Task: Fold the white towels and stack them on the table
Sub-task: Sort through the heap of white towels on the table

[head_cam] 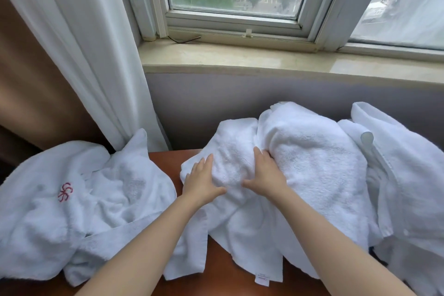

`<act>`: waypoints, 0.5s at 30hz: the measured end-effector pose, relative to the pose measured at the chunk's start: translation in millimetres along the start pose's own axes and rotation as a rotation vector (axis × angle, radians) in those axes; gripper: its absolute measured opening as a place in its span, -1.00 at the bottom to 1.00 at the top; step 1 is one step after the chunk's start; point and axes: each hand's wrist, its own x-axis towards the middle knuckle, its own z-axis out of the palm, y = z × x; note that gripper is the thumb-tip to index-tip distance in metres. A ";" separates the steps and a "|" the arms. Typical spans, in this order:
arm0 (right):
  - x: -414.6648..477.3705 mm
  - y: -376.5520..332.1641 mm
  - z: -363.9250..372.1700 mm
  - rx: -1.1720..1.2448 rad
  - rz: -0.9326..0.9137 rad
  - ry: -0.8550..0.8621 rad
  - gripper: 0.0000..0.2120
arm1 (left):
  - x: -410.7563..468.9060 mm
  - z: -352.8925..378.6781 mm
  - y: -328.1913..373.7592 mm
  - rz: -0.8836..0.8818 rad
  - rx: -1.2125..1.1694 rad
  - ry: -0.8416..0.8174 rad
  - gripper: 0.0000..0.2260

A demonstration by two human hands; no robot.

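My left grip (201, 181) and right grip (264, 175) press flat, unclenched, on middle towel (230, 166) | Risk: its overhanging hem could drag it off surface (165, 163).

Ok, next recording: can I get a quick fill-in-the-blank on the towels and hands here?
1. The logo on the left towel is stitched in ____ thread.
2. The left hand and right hand lie flat on the middle towel, whose near hem carries a small ____.
3. Behind the table, a white ____ hangs at the left.
Missing words: red; label; curtain.
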 end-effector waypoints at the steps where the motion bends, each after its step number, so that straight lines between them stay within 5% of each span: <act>1: 1.8 2.7 3.5 0.034 0.012 -0.006 -0.05 | 2.3 3.4 -1.9 -0.011 0.004 -0.005 -0.04; 8: 8.3 14.3 18.1 0.132 -0.038 0.083 -0.16 | 8.6 19.4 -8.3 -0.045 0.077 0.129 -0.22; 15: 3.0 11.1 15.8 0.189 -0.048 0.211 -0.55 | 3.3 18.5 -15.0 -0.040 -0.021 0.279 -0.82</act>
